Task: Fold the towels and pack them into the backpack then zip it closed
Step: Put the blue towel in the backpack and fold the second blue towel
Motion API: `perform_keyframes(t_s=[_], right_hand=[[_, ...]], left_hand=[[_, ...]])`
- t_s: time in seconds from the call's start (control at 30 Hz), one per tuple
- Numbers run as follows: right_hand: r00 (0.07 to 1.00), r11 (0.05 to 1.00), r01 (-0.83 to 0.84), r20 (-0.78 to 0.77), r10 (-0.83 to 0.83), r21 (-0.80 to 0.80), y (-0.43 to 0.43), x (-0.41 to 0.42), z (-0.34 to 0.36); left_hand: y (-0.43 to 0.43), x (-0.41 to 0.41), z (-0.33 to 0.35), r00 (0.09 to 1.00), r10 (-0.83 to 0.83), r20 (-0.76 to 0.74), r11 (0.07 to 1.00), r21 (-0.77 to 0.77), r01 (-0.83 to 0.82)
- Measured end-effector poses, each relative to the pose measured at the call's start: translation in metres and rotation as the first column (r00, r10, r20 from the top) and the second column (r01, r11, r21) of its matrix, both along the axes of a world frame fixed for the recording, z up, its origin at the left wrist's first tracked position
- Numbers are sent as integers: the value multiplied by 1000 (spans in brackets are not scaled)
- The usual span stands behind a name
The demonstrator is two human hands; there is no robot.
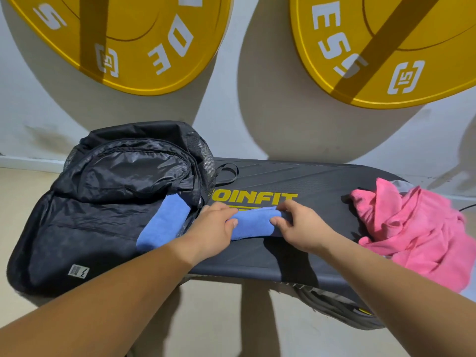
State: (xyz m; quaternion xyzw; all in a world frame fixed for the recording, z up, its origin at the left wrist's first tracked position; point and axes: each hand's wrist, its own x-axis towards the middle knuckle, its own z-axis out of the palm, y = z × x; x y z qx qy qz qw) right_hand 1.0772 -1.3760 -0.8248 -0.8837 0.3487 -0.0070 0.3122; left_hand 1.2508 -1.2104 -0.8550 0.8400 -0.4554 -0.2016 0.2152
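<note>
A black backpack (85, 228) lies unzipped and spread wide on the left of the bench. One rolled blue towel (162, 224) rests inside it by its right edge. A second blue towel (253, 225), rolled small, lies on the bench beside the backpack. My left hand (215, 226) grips its left end and my right hand (300, 226) grips its right end, thumbs in front and fingers over the top. A crumpled pink towel (414, 235) sits in a heap at the right end of the bench.
The dark padded bench (309, 181) with yellow lettering stands against a white wall. Two big yellow weight plates (134, 47) (386, 52) hang above it. Grey gear (334, 302) lies under the bench's front right edge on the beige floor.
</note>
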Motion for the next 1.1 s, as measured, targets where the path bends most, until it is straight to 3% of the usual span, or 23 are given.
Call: perform_keyframes(t_s=[0.2, 0.3, 0.43, 0.57, 0.67, 0.83, 0.97, 1.1], right_hand=[[997, 992, 78, 0, -78, 96, -11, 21, 1], [991, 966, 131, -11, -132, 223, -17, 28, 4], [992, 911, 122, -62, -107, 394, -21, 27, 12], [983, 943, -39, -155, 95, 331, -21, 21, 20], [963, 911, -118, -180, 203, 394, -21, 18, 21], [876, 948, -306, -364, 317, 90, -15, 13, 24], [851, 917, -398, -362, 380, 28, -2, 11, 35], [875, 901, -426, -218, 433, 80, 11, 18, 57]], left_hand=[[-16, 19, 8, 992, 55, -114, 996, 79, -46], [-18, 25, 15, 977, 45, -210, 997, 65, -32], [-12, 30, 16, 946, 41, -320, 979, 204, 26], [-8, 17, 21, 960, -29, -279, 957, 271, 107], [-3, 9, 22, 976, -129, -177, 953, 250, 171], [14, -17, 30, 979, -173, -105, 977, 110, 185], [21, -34, 45, 988, -154, 19, 987, 56, 153], [22, -26, 80, 979, -192, 63, 981, -12, 193]])
